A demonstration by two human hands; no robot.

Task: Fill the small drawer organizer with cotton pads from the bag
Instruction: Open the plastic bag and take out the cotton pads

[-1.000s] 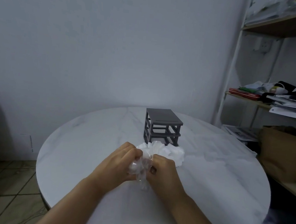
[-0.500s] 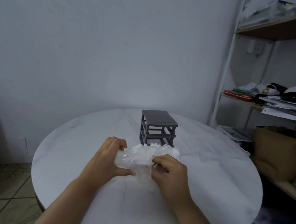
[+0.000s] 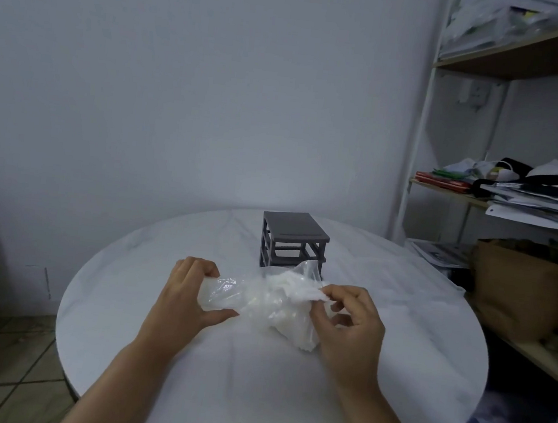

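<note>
On the round table, the drawer organizer stands toward the far side. Just in front of it lies the bag with cotton pads inside, between the left hand and the right hand. A shelving unit stands right of the table, stacked papers on its middle shelf.

A plain pale wall fills the far side. A round white surface stands near, tiled floor at left, cluttered shelves at right in dim light.
</note>
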